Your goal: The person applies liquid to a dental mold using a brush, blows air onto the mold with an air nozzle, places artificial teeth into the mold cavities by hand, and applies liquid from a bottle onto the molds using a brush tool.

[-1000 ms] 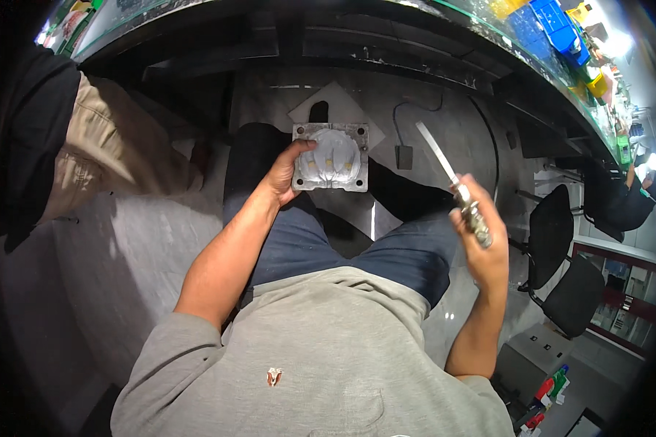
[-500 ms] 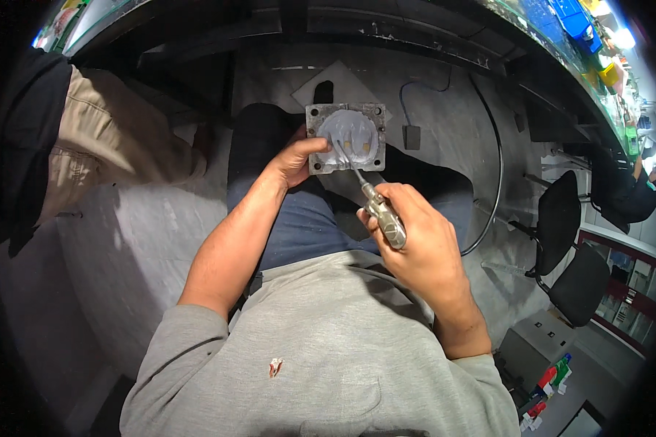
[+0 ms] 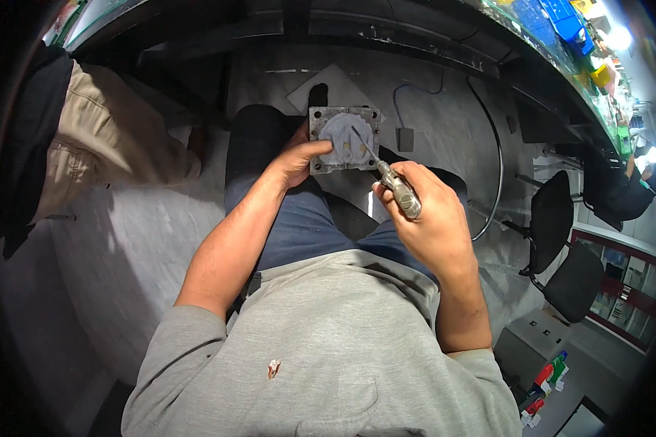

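My left hand point(image 3: 302, 159) grips the left side of a squarish grey metal block point(image 3: 375, 118) above my lap, thumb resting on its face. The block has holes at its corners and a pale blue-grey, moulded-looking filling point(image 3: 345, 131) with small tan spots low in it. A screwdriver point(image 3: 401, 192) with a worn translucent handle is in my right hand point(image 3: 436, 215), its fingers wrapped round the handle. The thin metal shaft slants up and left across the right part of the filling. Whether the tip touches the surface I cannot tell.
At the left sits another person in tan trousers point(image 3: 102, 124). A dark bench point(image 3: 415, 47) spans the far side, with blue trays point(image 3: 565, 25) at its right end. On the floor lie a pale square tile point(image 3: 335, 84) and a corded pedal point(image 3: 404, 138). Black chairs point(image 3: 554, 215) stand right.
My right hand has shifted right and slightly away from me, and the screwdriver's tip has moved from the filling's middle toward its upper right. My left hand still holds the block.
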Demonstrator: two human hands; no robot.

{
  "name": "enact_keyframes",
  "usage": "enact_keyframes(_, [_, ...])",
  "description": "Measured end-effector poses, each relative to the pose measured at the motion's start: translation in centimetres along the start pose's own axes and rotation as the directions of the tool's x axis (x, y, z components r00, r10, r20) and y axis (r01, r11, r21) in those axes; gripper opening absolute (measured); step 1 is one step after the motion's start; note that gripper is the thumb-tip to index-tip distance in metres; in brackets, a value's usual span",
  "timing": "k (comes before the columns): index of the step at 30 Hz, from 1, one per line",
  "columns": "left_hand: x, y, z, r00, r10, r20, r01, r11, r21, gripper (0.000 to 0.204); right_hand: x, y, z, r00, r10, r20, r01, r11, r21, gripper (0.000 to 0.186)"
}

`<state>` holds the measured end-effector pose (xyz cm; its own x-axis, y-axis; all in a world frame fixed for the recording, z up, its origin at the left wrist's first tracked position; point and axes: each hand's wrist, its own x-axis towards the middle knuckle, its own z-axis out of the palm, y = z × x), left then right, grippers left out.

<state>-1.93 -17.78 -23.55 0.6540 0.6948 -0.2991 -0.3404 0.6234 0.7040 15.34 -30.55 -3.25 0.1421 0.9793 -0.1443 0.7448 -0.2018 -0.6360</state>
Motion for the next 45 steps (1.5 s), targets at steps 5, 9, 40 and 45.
enact_keyframes(5, [0.2,0.2,0.2,1.000,-0.019,-0.017,0.018,0.999,-0.039,0.075,0.0,0.5,-0.6,0.997,0.033,0.065,-0.031,0.999,-0.038,0.020])
enact_keyframes(9, [0.2,0.4,1.0,0.998,0.001,-0.059,0.000,1.000,0.017,0.064,-0.3,0.5,-0.9,0.998,0.020,0.062,-0.019,1.000,-0.022,0.020])
enact_keyframes(40, [0.7,0.2,1.0,0.985,0.023,-0.169,-0.006,0.995,0.099,0.067,0.4,0.0,-1.9,0.997,-0.012,0.079,0.020,0.995,-0.095,0.019])
enact_keyframes(45, [0.9,0.1,1.0,0.987,0.030,-0.156,-0.017,0.996,0.085,0.067,0.6,0.0,-1.9,1.000,0.004,0.023,-0.001,0.993,-0.118,0.019])
